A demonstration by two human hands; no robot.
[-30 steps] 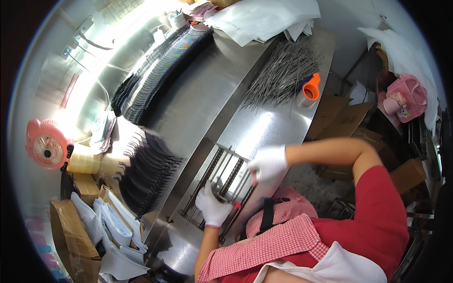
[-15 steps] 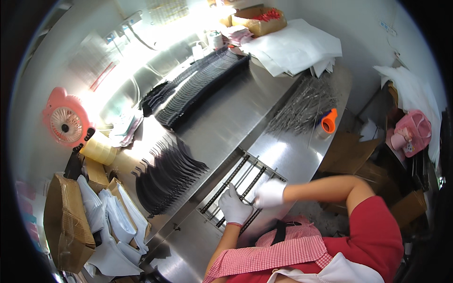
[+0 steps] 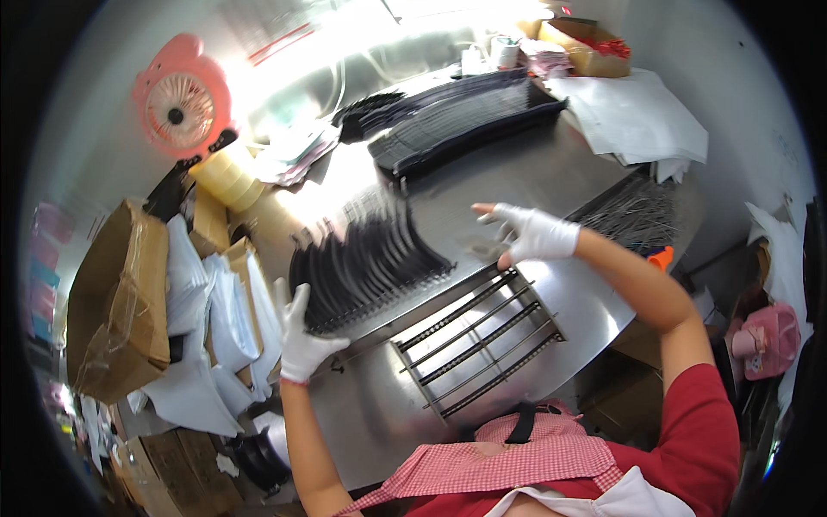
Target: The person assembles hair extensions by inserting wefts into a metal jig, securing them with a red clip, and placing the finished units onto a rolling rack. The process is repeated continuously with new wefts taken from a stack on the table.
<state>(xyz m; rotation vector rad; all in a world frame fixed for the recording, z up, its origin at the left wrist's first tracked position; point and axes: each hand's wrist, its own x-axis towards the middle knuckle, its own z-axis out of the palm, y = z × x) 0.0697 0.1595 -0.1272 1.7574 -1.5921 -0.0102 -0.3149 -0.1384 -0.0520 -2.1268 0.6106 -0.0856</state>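
Both my hands wear white gloves and hold nothing. My left hand (image 3: 306,340), fingers apart, is at the near left end of a row of curved black strips (image 3: 366,267); whether it touches them I cannot tell. Over the steel table, to the right of those strips, my right hand (image 3: 530,233) is spread with the forefinger stretched out to the left. A metal frame (image 3: 480,342) with dark, notched bars and thin cross rods lies on the table's nearer part, between my forearms. Nothing is clamped visibly in it.
A long stack of black strips (image 3: 469,129) lies farther back. Thin metal wires (image 3: 633,211) are heaped at right, near white sheets (image 3: 642,112) and an orange object (image 3: 661,257). A pink fan (image 3: 181,108), yellow tape rolls (image 3: 228,177) and a cardboard box (image 3: 121,302) stand left.
Both hands have come off the metal frame. The left went left to the black strips; the right moved away from me and opened out. The whole view has shifted.
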